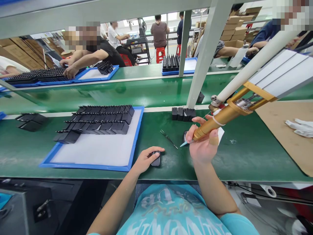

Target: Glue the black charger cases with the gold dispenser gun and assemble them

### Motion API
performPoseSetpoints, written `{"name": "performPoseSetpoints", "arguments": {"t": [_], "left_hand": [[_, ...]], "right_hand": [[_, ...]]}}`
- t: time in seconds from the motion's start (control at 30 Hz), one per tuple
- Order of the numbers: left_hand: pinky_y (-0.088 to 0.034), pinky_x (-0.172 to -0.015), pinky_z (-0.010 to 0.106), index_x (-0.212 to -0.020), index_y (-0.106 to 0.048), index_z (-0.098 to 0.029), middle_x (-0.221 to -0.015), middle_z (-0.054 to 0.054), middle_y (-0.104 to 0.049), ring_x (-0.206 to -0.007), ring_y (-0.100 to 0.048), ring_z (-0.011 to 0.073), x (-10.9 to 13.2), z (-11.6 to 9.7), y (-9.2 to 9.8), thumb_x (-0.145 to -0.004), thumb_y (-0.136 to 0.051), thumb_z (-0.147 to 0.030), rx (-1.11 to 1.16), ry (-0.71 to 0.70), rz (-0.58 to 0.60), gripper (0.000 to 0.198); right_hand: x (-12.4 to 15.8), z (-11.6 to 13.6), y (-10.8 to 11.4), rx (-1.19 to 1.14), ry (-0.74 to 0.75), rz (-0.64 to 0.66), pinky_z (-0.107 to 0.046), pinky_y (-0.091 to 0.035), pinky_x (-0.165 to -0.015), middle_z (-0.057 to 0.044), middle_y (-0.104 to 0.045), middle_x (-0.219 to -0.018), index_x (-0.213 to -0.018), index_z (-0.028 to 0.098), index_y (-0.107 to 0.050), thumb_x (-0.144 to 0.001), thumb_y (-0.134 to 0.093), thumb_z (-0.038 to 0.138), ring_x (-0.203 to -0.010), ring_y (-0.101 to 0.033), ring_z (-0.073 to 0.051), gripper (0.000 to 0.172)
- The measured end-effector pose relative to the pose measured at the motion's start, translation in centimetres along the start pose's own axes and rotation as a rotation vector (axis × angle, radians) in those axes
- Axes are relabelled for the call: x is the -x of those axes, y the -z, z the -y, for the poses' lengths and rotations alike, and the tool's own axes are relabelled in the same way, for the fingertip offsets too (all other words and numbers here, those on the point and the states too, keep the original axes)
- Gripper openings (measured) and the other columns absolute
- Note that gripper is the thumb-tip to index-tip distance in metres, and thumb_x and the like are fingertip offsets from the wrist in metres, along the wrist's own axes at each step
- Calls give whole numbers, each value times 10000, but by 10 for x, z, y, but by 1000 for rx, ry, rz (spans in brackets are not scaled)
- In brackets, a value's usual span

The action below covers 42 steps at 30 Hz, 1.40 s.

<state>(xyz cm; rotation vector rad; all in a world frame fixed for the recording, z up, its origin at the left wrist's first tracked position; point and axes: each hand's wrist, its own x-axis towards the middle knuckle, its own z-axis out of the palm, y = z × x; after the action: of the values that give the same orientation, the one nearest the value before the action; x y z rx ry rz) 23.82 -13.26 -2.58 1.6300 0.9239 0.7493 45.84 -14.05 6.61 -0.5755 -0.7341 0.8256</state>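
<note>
Near the counter's (102, 173) front edge, our left hand (146, 160) curls loosely over a small black case (156, 159), its length running front-to-back. Our right hand (204, 146) grips a gold tool (220, 120), tip pointing down-left.

Green workbench mat (244, 156), carrying blue-rimmed white tray (97, 153) of black plastic housings (97, 122), thin metal tweezers (168, 138), small black housing cluster (183, 113), brown cardboard sheet (288, 143).

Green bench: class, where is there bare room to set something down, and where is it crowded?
Bare: green bench between right hand and cardboard sheet; the blue tray's near white half. Crowded: between both hands, around the tweezers.
</note>
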Motion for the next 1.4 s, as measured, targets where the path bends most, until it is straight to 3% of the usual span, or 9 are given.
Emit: {"name": "performPoseSetpoints", "arguments": {"t": [0.23, 0.33, 0.47, 0.6, 0.83, 0.97, 1.07, 1.23, 1.4], "left_hand": [[-471, -980, 380, -950, -743, -215, -997, 76, -746, -1040, -660, 240, 0, 4, -1, -927, -523, -478, -40, -13, -12, 344], [-444, -1022, 402, -1167, -672, -232, -1204, 98, -678, -1157, -602, 267, 5, -2, 0, -890, -566, -525, -26, -40, 34, 417], [-410, -1059, 454, -1440, -399, -314, -1393, 107, -503, -1272, -487, 307, 19, -22, -9, -722, -775, -489, -240, -7, -53, 829], [-441, -1036, 458, -1419, -392, -347, -1339, 96, -502, -1232, -509, 274, 28, -34, -18, -802, -713, -318, -377, 12, -161, 697], [-543, -942, 410, -1396, -383, -321, -1349, 104, -530, -1150, -594, 238, 35, -19, -8, -862, -649, -339, -10, 70, -197, 597], [-499, -995, 444, -1432, -354, -336, -1341, 93, -554, -1221, -553, 271, 41, -18, -18, -746, -784, -340, -216, -10, -183, 810], [-499, -983, 440, -1402, -408, -328, -1256, 69, -618, -1170, -592, 247, 39, -19, -27, -804, -728, -307, -335, -51, -217, 679], [-564, -851, 358, -1341, -463, -266, -1069, 49, -699, -884, -685, 165, 33, -17, -24, -904, -602, -308, -143, 10, -287, 461], [-540, -896, 388, -1279, -543, -258, -1222, 84, -645, -1061, -642, 232, 40, -19, -30, -804, -723, -353, -328, -128, -271, 517]], "right_hand": [[0, -1, -1, 15, -1, 3, -234, -385, -381, 12, -629, -986, -1083, 322, -534, -849, -531, 541, -445, -513, -73, 321], [0, -2, 0, 9, -3, -3, -236, -381, -380, 10, -634, -983, -1093, 318, -529, -843, -535, 539, -440, -514, -75, 334], [0, -1, 0, 2, -2, -5, -237, -384, -383, 12, -636, -978, -1098, 317, -530, -846, -539, 530, -446, -516, -76, 329], [0, 0, -1, -2, 2, -1, -239, -387, -381, 10, -634, -983, -1099, 312, -541, -857, -536, 525, -447, -520, -76, 322], [2, -1, -3, -20, -3, 24, -233, -403, -361, 2, -637, -1009, -1133, 309, -525, -854, -542, 543, -445, -527, -71, 364], [3, -2, -4, -57, -3, 52, -226, -405, -354, -2, -646, -1018, -1144, 295, -534, -872, -539, 523, -457, -543, -71, 355], [3, -2, -4, -81, 7, 65, -221, -399, -349, -1, -651, -1013, -1134, 287, -545, -875, -547, 506, -458, -549, -72, 340], [2, -3, -3, -84, 18, 63, -217, -409, -357, -4, -650, -1018, -1137, 290, -545, -884, -538, 496, -460, -547, -69, 327], [2, -4, -4, -62, 20, 67, -214, -407, -348, -7, -650, -1013, -1137, 287, -540, -886, -525, 514, -454, -542, -68, 339]]}}
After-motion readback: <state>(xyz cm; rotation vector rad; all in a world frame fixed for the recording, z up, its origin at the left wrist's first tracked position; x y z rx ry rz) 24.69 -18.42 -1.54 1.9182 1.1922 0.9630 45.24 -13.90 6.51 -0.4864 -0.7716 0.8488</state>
